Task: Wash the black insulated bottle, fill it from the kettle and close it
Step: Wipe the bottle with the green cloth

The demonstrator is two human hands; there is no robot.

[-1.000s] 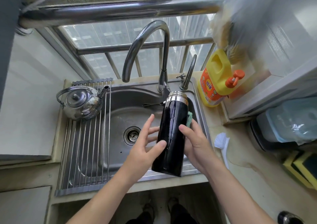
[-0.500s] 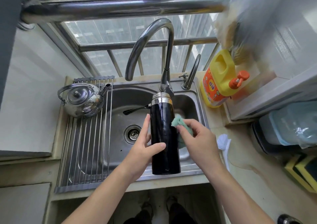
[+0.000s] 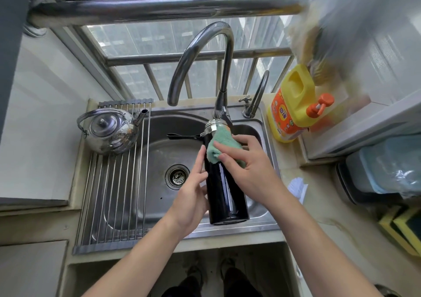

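Note:
The black insulated bottle (image 3: 224, 194) with a steel neck stands nearly upright above the steel sink (image 3: 157, 151), open end toward the faucet, its black strap sticking out to the left. My left hand (image 3: 193, 194) holds its left side, fingers behind it. My right hand (image 3: 248, 167) presses a green cloth (image 3: 221, 146) against the bottle's upper part just below the neck. The steel kettle (image 3: 108, 130) sits on the roll-up drying rack (image 3: 114, 196) at the sink's left. No bottle cap can be made out.
The curved faucet (image 3: 205, 53) arches over the sink, with a smaller tap (image 3: 256, 98) beside it. A yellow detergent jug (image 3: 293, 107) stands at the back right. A white brush (image 3: 297, 187) lies on the right counter. The drain (image 3: 177, 176) is left of the bottle.
The bottle went from tilted to nearly upright. My right hand brought the green cloth from behind the bottle round onto its upper front, near the neck. My left hand kept its hold.

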